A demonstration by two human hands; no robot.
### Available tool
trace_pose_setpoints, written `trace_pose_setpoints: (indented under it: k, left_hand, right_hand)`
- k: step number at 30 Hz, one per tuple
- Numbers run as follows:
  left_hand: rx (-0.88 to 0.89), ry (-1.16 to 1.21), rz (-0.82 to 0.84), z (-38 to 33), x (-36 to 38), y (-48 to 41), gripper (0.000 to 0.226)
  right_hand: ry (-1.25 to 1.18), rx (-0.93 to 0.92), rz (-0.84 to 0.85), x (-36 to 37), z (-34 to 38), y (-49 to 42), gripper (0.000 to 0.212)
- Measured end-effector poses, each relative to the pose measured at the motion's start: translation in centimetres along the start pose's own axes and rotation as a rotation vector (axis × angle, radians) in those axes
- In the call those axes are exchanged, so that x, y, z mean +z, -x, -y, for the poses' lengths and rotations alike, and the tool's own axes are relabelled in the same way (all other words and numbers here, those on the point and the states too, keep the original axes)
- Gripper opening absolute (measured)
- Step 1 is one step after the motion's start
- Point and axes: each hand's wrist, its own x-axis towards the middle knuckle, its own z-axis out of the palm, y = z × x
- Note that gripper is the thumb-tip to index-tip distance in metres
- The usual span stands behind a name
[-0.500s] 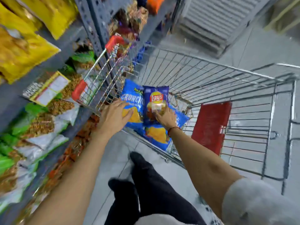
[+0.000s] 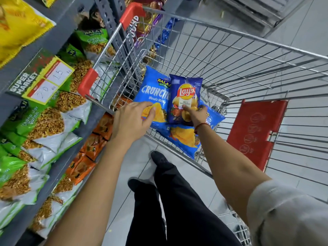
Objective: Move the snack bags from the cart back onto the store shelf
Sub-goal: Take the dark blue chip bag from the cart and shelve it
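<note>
Here, head view: both arms reach into the wire cart, which stands just beside the store shelf. The left hand rests on the light-blue Crunchex bag, fingers curled over its lower edge; a closed grip cannot be confirmed. The right hand pinches the dark-blue Lay's bag, which lies over the Crunchex bag. A second light-blue bag lies beneath both, nearest the cart's handle end. All three bags remain inside the cart; none appears returned yet, so the task seems barely begun. Green bags already stock the shelf alongside the cart.
</note>
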Motion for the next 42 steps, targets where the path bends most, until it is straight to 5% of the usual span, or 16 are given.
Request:
trace_pose_setpoints:
  k: [12,20,28,38,42]
  left_hand:
    - [-0.025,-0.025,-0.034,-0.1,0.2,0.3,0.029]
    - [-0.168,0.177,0.137,-0.5,-1.7,-0.5,0.026]
    - [-0.114,0.259,-0.188,-2.7,-14.0,-0.8,0.026]
    - [0.058,0.027,-0.797,-6.3,-35.6,8.5,0.022]
    - [0.036,-0.110,-1.018,-5.9,-43.1,15.9,0.023]
  right_hand:
    - [-0.124,0.076,0.260,-0.1,0.8,2.3,0.079]
    - [-0.364,-0.115,0.260,-2.3,5.8,6.2,0.061]
    - [-0.506,-0.437,0.410,-4.7,16.4,15.0,0.043]
    - [-0.741,-0.928,0.865,-3.0,30.8,36.1,0.023]
    - [-0.794,-1.038,1.008,-1.1,34.2,45.5,0.039]
